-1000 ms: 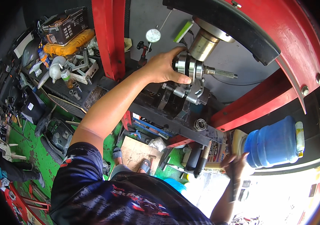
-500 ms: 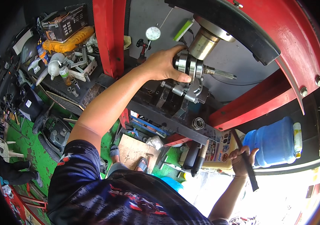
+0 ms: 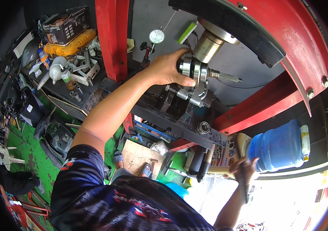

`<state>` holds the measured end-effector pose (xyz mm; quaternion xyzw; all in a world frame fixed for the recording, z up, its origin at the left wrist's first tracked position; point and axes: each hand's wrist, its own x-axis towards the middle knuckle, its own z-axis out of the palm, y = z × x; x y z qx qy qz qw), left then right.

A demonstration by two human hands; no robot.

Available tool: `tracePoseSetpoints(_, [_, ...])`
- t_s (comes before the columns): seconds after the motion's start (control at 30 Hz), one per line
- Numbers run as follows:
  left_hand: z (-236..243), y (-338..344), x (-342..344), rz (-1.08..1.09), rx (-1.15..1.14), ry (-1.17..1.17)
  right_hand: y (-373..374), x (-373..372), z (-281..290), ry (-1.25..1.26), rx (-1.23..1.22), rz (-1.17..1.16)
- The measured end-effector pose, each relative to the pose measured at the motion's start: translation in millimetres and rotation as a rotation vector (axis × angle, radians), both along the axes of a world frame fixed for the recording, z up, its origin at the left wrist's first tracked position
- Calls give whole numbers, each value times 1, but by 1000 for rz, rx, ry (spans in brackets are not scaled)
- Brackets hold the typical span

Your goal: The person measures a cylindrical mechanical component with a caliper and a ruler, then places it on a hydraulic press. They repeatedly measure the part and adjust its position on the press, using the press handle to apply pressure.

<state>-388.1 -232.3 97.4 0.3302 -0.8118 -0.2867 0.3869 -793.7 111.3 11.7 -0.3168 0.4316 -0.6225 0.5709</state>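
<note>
My left hand [image 3: 168,68] is wrapped round the shiny round webs of a crankshaft [image 3: 199,71], thumb in front and fingers behind. The crankshaft's splined end points right, and it sits just below the steel ram [image 3: 209,47] of a red press; I cannot tell whether they touch. Beneath it is a metal fixture [image 3: 187,93] on the dark press bed. At the lower right, my right hand [image 3: 248,169] holds a dark flat bar [image 3: 243,186], blurred by motion. A bearing ring [image 3: 203,127] lies on the bed's near edge.
Red press uprights [image 3: 112,42] stand on both sides. A dial gauge [image 3: 156,36] on a stand is behind my left hand. A blue water jug [image 3: 277,146] lies on its side near my right hand. On the left, a bench carries a yellow case [image 3: 69,42] and tools.
My right hand has shifted slightly left and down, and the bar in it has swung left to a more upright angle. My left hand stays on the crankshaft.
</note>
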Motion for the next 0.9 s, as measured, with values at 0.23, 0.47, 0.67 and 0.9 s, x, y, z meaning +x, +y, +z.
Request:
tracePoseSetpoints(0.23, [1,2,-2,18,-13,-28,-16,5,19,44,-138,-6])
tracePoseSetpoints(0.47, [5,2,-2,3,11,-42,50,24,-145,18,565,-89])
tracePoseSetpoints(0.67, [5,3,3,27,18,-95,-12,2,16,23,-71,73])
tracePoseSetpoints(0.9, [13,2,1,-32,53,-163,-14,6,5,102,-159,129])
